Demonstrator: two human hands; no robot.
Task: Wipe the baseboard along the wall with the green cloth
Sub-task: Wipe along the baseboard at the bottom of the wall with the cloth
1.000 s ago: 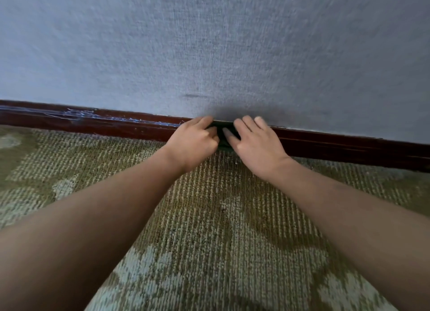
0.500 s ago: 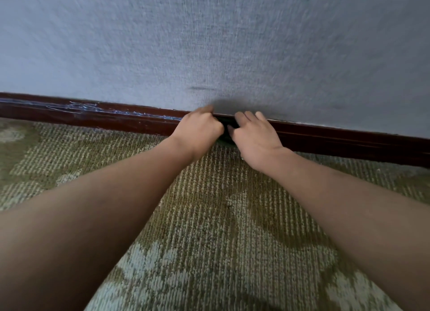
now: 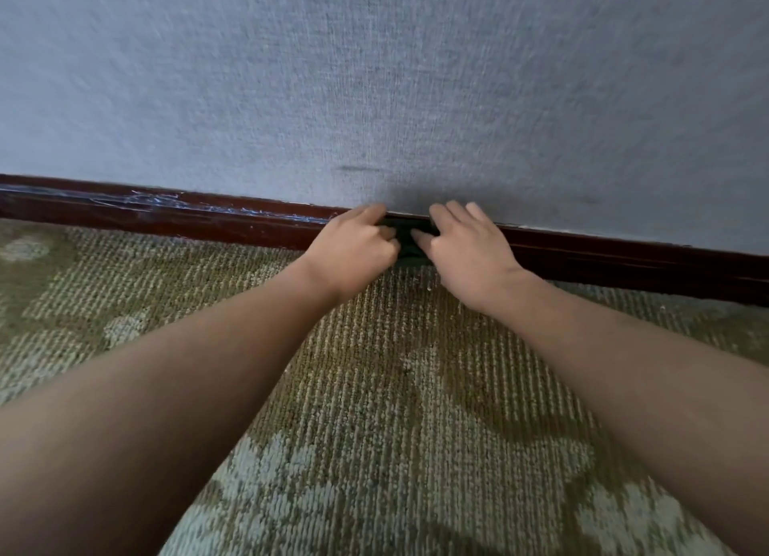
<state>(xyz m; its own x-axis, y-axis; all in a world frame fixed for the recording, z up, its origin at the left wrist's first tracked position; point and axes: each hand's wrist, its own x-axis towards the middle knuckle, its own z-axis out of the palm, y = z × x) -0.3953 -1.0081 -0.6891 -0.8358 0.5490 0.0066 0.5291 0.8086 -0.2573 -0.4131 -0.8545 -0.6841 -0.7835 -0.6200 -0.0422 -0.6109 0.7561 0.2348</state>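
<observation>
Where the glossy, dark wooden baseboard (image 3: pixel 208 222) meets ribbed olive carpet (image 3: pixel 374 389), I see a dark green cloth (image 3: pixel 410 239) bunched against the board. The left hand (image 3: pixel 353 250) curls round it, and the right hand (image 3: pixel 468 250) presses it with straight fingers. The wall (image 3: pixel 374 77) above is woven grey.

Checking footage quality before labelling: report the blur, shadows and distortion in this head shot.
Head view: soft, even light; the wall streaks with motion blur toward the edges; a shadow lies on it above the left hand and right hand; the baseboard curves slightly, wide-angle distortion; the green cloth between the hands reads nearly black.
</observation>
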